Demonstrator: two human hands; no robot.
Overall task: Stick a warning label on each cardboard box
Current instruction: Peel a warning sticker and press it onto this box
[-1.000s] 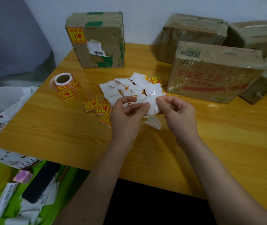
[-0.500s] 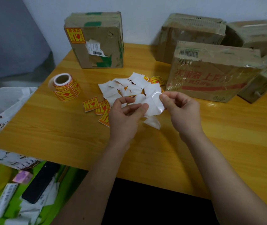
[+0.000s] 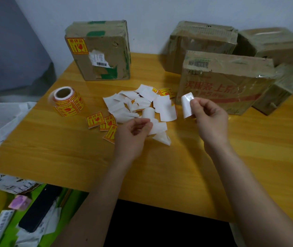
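White-backed label (image 3: 187, 104) pinched in right hand (image 3: 209, 118) above the counter (image 3: 53, 148), just before the printed cardboard box (image 3: 224, 82), left hand (image 3: 131, 134) pinching a backing paper (image 3: 158, 128), loose labels (image 3: 96, 119) and label roll (image 3: 67, 101) left, labelled box (image 3: 99, 50) behind.

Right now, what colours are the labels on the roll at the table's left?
Yellow with red print and borders, wound on a white core; the roll of labels shows only in the head view.

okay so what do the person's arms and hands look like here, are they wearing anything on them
Both forearms are bare up to the bottom edge of the frame: no sleeves show. The left hand and right hand wear no gloves, and no watch, bracelet or ring is visible on the wrists or fingers.
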